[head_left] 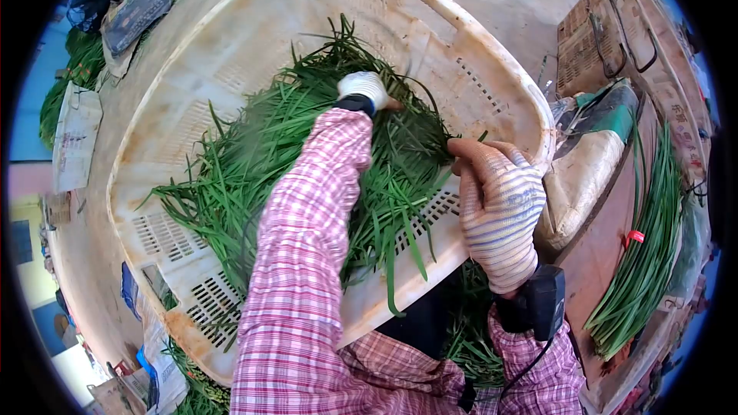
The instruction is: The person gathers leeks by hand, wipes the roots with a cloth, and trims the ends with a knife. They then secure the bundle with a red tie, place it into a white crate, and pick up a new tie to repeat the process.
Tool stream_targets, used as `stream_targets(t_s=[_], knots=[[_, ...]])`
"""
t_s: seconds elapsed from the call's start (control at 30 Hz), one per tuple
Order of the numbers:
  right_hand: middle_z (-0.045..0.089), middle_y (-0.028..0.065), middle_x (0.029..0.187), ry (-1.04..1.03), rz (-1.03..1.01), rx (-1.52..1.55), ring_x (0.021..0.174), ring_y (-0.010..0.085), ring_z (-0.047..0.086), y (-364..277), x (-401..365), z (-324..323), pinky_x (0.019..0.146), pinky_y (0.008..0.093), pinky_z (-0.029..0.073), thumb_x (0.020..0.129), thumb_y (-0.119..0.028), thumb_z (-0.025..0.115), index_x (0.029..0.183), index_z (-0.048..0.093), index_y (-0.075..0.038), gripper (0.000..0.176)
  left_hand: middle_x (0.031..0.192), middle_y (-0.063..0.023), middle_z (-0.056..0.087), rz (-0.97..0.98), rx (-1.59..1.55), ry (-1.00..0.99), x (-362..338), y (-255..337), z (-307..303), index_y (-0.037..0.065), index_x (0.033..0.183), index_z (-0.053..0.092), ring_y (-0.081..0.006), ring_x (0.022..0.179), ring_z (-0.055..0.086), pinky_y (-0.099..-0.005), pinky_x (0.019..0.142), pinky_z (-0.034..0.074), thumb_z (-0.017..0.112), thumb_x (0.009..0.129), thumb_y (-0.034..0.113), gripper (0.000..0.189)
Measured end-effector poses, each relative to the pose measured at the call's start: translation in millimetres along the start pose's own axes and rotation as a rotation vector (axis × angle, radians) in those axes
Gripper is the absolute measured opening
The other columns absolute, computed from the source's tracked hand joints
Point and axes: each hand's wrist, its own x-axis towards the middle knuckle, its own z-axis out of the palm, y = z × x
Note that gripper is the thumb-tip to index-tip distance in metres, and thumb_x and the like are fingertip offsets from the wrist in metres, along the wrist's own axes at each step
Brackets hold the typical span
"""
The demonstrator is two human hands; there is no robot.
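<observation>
A loose heap of Chinese chives (269,138) lies in a large, stained white plastic basket (192,54). My left hand (363,91), in a white glove, is closed at the upper part of the heap; its fingertips are partly hidden among the leaves. At the basket's right side, my right hand (503,204) wears a striped glove with bare fingertips. Its thumb and fingers pinch together at the heap's edge, with leaf ends showing at the tips. A black device (544,303) with a cable is strapped to the right wrist.
On a board to the right lies a chive bundle (646,261) with a red band (635,237). Beside it are a white and green sack (592,154) and a crate (584,46) with metal hooks. More greens (470,338) lie below the basket; sacks (138,19) stand upper left.
</observation>
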Motion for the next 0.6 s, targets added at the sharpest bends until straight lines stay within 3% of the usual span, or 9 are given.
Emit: stream_targets(t_s=[0.1, 0.17, 0.2, 0.3, 0.4, 0.5, 0.53, 0.57, 0.6], knots=[[0.069, 0.0092, 0.086, 0.009, 0.017, 0.019, 0.088, 0.0304, 0.066, 0.1, -0.2, -0.1, 0.082, 0.0438, 0.049, 0.078, -0.003, 0.069, 0.100, 0.071, -0.010, 0.023, 0.141, -0.0183, 0.058, -0.056, -0.159, -0.102, 1.6, 8.5, 5.3, 0.000, 0.133, 0.062, -0.0313, 0.128, 0.059, -0.0389, 0.107, 0.048, 0.087, 0.068, 0.053, 0.088], [0.069, 0.0092, 0.086, 0.019, 0.014, 0.024, 0.088, 0.0304, 0.066, -0.6, -0.4, 0.3, 0.082, 0.0439, 0.049, 0.078, -0.003, 0.069, 0.100, 0.071, -0.010, 0.023, 0.136, -0.0227, 0.061, -0.197, -0.450, 0.098, -8.5, 5.4, 12.1, -0.002, 0.133, 0.061, -0.0331, 0.128, 0.059, -0.0377, 0.107, 0.047, 0.092, 0.061, 0.050, 0.094], [0.069, 0.0092, 0.085, 0.024, 0.010, 0.014, 0.087, 0.0305, 0.066, 0.1, -0.6, 0.1, 0.082, 0.0439, 0.049, 0.078, -0.004, 0.069, 0.100, 0.070, -0.010, 0.023, 0.137, -0.0242, 0.060, -0.162, -0.498, 0.109, -0.9, -1.5, 19.7, -0.005, 0.136, 0.057, -0.0338, 0.128, 0.058, -0.0375, 0.108, 0.046, 0.094, 0.059, 0.048, 0.100], [0.069, 0.0091, 0.085, 0.036, -0.010, 0.005, 0.087, 0.0308, 0.066, -0.1, -1.0, -0.3, 0.082, 0.0440, 0.049, 0.078, -0.005, 0.069, 0.100, 0.070, -0.009, 0.022, 0.138, -0.0214, 0.060, -0.072, -0.402, -0.118, 18.5, -9.6, 26.0, -0.002, 0.136, 0.058, -0.0316, 0.128, 0.059, -0.0385, 0.104, 0.049, 0.095, 0.058, 0.046, 0.098], [0.069, 0.0094, 0.086, 0.058, -0.025, 0.017, 0.087, 0.0307, 0.066, 2.8, -0.9, 0.5, 0.083, 0.0442, 0.049, 0.078, -0.006, 0.069, 0.099, 0.070, -0.010, 0.021, 0.128, -0.0179, 0.067, 0.008, -0.316, -0.118, 17.7, -1.5, 27.7, 0.001, 0.131, 0.064, -0.0280, 0.118, 0.065, -0.0362, 0.099, 0.052, 0.095, 0.060, 0.040, 0.087], [0.069, 0.0096, 0.085, 0.076, -0.025, 0.009, 0.087, 0.0309, 0.066, 3.8, -2.9, 1.4, 0.082, 0.0447, 0.049, 0.078, -0.007, 0.069, 0.099, 0.070, -0.010, 0.021, 0.112, -0.0125, 0.074, 0.279, -0.747, -0.272, -6.0, -24.5, 13.7, -0.004, 0.123, 0.066, -0.0233, 0.098, 0.071, -0.0341, 0.088, 0.057, 0.092, 0.067, 0.024, 0.067], [0.069, 0.0097, 0.085, 0.079, -0.024, 0.004, 0.087, 0.0310, 0.066, 3.5, -3.6, 1.2, 0.082, 0.0447, 0.049, 0.078, -0.007, 0.069, 0.099, 0.070, -0.010, 0.021, 0.103, -0.0065, 0.075, 0.199, -0.805, -0.321, -39.0, -18.0, -10.9, 0.000, 0.118, 0.069, -0.0179, 0.086, 0.071, -0.0319, 0.080, 0.058, 0.088, 0.072, 0.013, 0.052], [0.070, 0.0097, 0.084, 0.085, -0.027, 0.001, 0.087, 0.0311, 0.066, 2.3, -2.8, 0.1, 0.082, 0.0448, 0.049, 0.078, -0.007, 0.069, 0.099, 0.070, -0.010, 0.020, 0.103, -0.0060, 0.075, 0.399, -1.039, -0.376, -46.0, -24.9, -11.3, 0.004, 0.118, 0.070, -0.0175, 0.088, 0.070, -0.0330, 0.079, 0.059, 0.086, 0.074, 0.010, 0.048], [0.070, 0.0154, 0.087, 0.039, -0.012, 0.002, 0.084, 0.0350, 0.067, -2.5, -0.4, -6.1, 0.079, 0.0431, 0.051, 0.082, -0.004, 0.067, 0.098, 0.073, -0.008, 0.017, 0.103, -0.0057, 0.075, 0.376, -1.056, -0.370, -49.8, -29.1, -16.6, 0.004, 0.118, 0.070, -0.0173, 0.088, 0.070, -0.0329, 0.079, 0.059, 0.086, 0.074, 0.008, 0.047]])
